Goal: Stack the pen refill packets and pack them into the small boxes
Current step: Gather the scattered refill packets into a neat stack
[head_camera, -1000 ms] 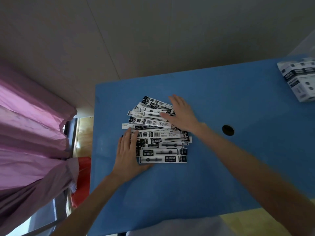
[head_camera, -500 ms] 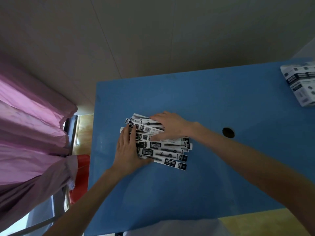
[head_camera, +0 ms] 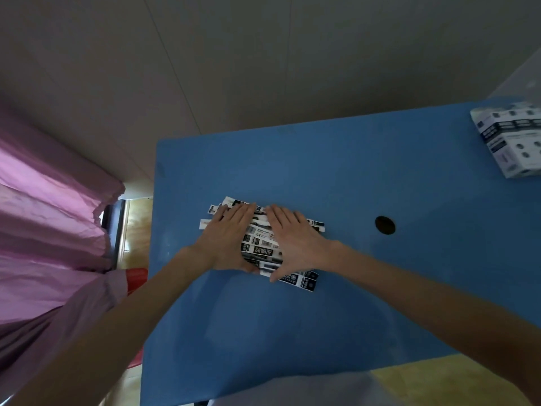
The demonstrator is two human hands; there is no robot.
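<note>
A loose pile of several black-and-white pen refill packets [head_camera: 260, 247] lies left of centre on the blue table [head_camera: 336, 177]. My left hand [head_camera: 227, 240] lies flat on the pile's left part, fingers straight and pointing away from me. My right hand [head_camera: 292, 240] lies flat on the right part, fingers straight, thumb at the pile's near edge. The two hands frame a strip of packets between them, and packet ends stick out on both sides. A stack of small white boxes [head_camera: 510, 142] with dark print sits at the table's far right edge.
A dark round hole [head_camera: 385, 225] is in the table right of the pile. Pink curtain fabric [head_camera: 49, 230] hangs at the left, with a red object [head_camera: 136, 278] beside the table's left edge. A clear plastic bag [head_camera: 524, 77] shows at the far right.
Both hands have drawn together over the pile. The spread packets have been pushed into a tighter heap, and the right hand has swung from the far side to lie beside the left.
</note>
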